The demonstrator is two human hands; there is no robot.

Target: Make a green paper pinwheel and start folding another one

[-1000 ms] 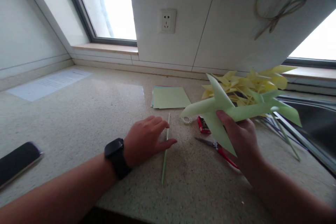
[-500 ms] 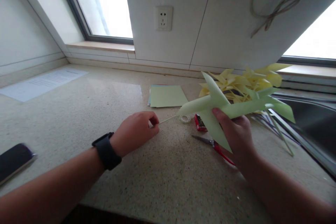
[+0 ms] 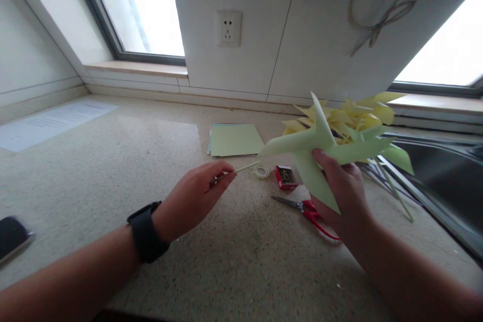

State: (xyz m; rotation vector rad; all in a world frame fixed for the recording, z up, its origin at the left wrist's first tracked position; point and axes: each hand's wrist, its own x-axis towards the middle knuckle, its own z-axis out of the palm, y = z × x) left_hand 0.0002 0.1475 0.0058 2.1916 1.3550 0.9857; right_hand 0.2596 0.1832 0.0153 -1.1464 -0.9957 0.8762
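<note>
My left hand (image 3: 206,188), with a dark watch on its wrist, pinches a thin pale green paper stick (image 3: 248,166). The stick's free end lies close to the nose of a pale green paper airplane (image 3: 298,146); whether they touch I cannot tell. Around the airplane's body, near the wing, my right hand (image 3: 343,186) is closed, thumb on top. Below the airplane are a small red box (image 3: 286,177) and a pair of red-handled scissors (image 3: 310,210). Beside the stick's end lies a small roll of tape (image 3: 261,172).
A stack of coloured paper (image 3: 237,140) lies toward the wall. Behind the airplane are several yellow paper pinwheels (image 3: 347,113), near a metal sink (image 3: 445,181). At the left are a printed sheet (image 3: 53,123) and a dark phone (image 3: 14,236).
The stick's end has come away from the airplane's nose. My right hand has shifted the airplane slightly, and its nose is a little higher. The camera view has shifted slightly.
</note>
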